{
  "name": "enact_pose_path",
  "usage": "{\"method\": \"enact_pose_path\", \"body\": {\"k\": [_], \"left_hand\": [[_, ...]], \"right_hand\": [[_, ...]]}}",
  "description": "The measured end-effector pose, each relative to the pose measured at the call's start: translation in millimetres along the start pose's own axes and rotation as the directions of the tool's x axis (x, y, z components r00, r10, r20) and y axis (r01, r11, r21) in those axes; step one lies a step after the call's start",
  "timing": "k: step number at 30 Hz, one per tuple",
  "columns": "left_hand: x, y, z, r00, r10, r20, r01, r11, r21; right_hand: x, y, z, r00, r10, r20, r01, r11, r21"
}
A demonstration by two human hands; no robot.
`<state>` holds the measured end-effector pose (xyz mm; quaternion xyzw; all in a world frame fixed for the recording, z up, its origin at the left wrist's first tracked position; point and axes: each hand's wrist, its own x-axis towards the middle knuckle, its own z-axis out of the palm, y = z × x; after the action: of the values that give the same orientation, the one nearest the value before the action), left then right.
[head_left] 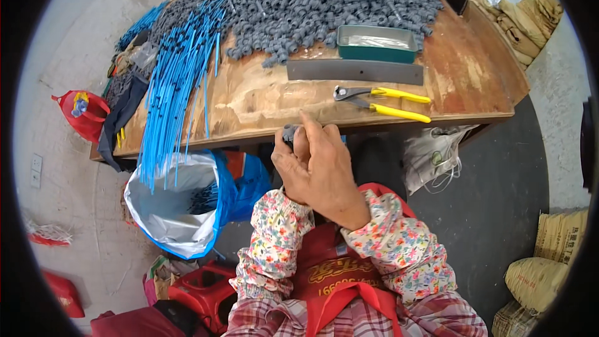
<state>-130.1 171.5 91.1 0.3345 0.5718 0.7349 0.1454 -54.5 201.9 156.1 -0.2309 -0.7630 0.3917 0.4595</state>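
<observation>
In the head view, the only one, a small grey piece (289,134) is sitting at the fingertip end of the left hand (288,165), just left of the right hand's fingers, with much of its form being covered. The left hand is grasping this piece between curled fingers, while the right hand (331,171) is bending over it with its index finger reaching forward; whether the right fingers are pinching anything, I cannot tell. Both hands are hovering at the near edge of a table (262,100), whose scuffed wooden top is showing worn, pale patches. Beyond the hands, a dense heap of grey pieces (337,0), short, tubular and knobbly, is spreading across the wood. Ahead and to the right, yellow-handled pincers (390,112) are lying near the hands, a flat grey bar (354,72) is resting behind them, and a green rectangular tray (374,55) is holding thin pale strands. Left of the hands, slim blue strips (178,81) are hanging over the edge above an open blue bag (178,231) with a shiny silvery lining. Crinkled floral sleeves (405,243) are covering both forearms.
</observation>
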Motion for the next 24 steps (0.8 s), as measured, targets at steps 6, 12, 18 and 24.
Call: {"method": "enact_pose_path", "body": {"k": [6,12,18,24], "left_hand": [[18,3,-40,0.999,-0.044,-0.008,0.045,0.986,0.161],[20,5,-70,0.993,-0.088,0.083,0.110,0.940,-0.322],[19,7,-72,0.985,-0.057,0.160,0.112,0.926,-0.359],[16,20,-62,0.972,-0.008,0.236,0.087,0.941,-0.326]], "right_hand": [[2,13,-10,0.998,-0.031,0.055,0.029,0.999,0.026],[-40,31,15,0.952,-0.180,0.246,0.163,0.983,0.090],[-50,48,33,0.936,-0.308,0.169,0.307,0.951,0.029],[-57,45,25,0.924,-0.312,0.222,0.327,0.945,-0.032]]}}
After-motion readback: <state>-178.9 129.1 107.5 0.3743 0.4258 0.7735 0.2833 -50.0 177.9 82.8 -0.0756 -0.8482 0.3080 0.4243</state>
